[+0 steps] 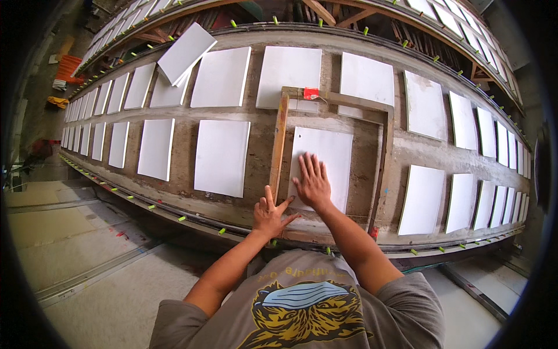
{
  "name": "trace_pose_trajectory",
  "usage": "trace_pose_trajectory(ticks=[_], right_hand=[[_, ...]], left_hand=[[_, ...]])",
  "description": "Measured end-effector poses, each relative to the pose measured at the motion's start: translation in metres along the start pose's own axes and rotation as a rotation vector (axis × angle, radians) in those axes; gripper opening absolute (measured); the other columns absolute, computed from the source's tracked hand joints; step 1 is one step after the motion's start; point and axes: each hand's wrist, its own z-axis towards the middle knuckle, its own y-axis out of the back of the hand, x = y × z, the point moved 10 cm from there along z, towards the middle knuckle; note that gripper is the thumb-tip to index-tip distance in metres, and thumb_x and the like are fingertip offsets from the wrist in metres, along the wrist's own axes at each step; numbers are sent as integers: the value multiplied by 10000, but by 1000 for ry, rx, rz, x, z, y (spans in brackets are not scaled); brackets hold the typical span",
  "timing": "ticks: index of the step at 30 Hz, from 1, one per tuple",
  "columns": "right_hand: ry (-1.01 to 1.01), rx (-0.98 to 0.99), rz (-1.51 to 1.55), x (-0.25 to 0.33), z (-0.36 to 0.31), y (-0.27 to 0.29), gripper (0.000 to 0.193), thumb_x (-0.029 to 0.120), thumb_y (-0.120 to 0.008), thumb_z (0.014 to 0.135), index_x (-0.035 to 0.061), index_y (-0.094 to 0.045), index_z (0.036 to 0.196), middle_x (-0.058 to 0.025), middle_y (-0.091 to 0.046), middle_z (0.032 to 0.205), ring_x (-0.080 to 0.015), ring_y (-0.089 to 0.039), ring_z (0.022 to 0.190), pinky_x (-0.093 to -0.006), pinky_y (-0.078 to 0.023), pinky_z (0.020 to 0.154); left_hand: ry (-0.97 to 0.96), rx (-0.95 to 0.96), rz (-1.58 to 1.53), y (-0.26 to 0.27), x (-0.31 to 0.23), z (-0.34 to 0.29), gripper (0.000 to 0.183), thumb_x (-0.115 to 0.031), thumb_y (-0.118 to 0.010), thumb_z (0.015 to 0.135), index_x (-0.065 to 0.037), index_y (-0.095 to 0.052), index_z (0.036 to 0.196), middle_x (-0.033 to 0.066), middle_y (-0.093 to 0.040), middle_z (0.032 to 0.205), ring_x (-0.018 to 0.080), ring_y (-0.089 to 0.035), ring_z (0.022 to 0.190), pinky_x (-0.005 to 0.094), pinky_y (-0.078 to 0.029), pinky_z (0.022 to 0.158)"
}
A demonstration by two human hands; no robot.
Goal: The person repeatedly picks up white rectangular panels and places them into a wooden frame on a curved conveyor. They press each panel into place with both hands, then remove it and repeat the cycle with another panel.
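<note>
A long table carries rows of flat white rectangular panels. My right hand point(314, 181) lies palm down, fingers stretched, on one white panel point(334, 148) directly in front of me; a small dark spot shows near its upper left corner. Around that panel rests a wooden frame point(279, 139), with a red patch point(311, 93) on its far bar. At the frame's near left corner is my left hand point(269, 217), its fingers spread apart, touching or just over the left bar. Whether any mesh spans the frame, I cannot tell.
The long table point(264, 148) curves across the view, with bright green pegs point(320, 22) along its edges. At the far left of centre a tilted panel point(187, 53) overlaps another. Beyond stands a second table of white panels point(444, 20). An orange object point(68, 68) lies at far left.
</note>
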Motion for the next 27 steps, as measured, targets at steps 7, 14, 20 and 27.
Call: trace_pose_trajectory(ticks=[7, 14, 20, 27], right_hand=[[-25, -126, -31, -25, 25, 31, 801, 565, -514, 1010, 125, -288, 1641, -114, -283, 1700, -321, -250, 1571, -519, -194, 1275], [-77, -116, -41, -23, 6, 18, 826, 606, -472, 1018, 128, -244, 1653, -123, -236, 1714, -324, -199, 1585, -503, -159, 1286], [35, -55, -53, -12, -31, 4, 766, 573, -467, 1030, 152, -287, 1645, -127, -264, 1706, -331, -231, 1578, -525, -188, 1277], [-96, -113, -105, -59, 44, 37, 753, 589, -449, 1034, 204, -258, 1653, -94, -199, 1728, -311, -153, 1596, -483, -123, 1296]], left_hand=[[-40, -20, 47, -3, -1, -1, 501, -597, -548, 1001, -425, -576, 1471, 340, -149, 1609, 406, -544, 1130, 500, -466, 963], [-86, -171, 6, 4, -3, -4, 414, -495, -550, 1033, -398, -628, 1429, 336, -175, 1615, 366, -545, 1027, 468, -475, 880], [-52, -141, -39, 3, -1, -3, 398, -457, -575, 1028, -392, -640, 1414, 337, -160, 1611, 386, -543, 1099, 491, -475, 943], [-77, -103, 18, 3, -5, -4, 433, -432, -612, 1006, -410, -612, 1439, 329, -141, 1607, 388, -542, 1138, 497, -476, 972]])
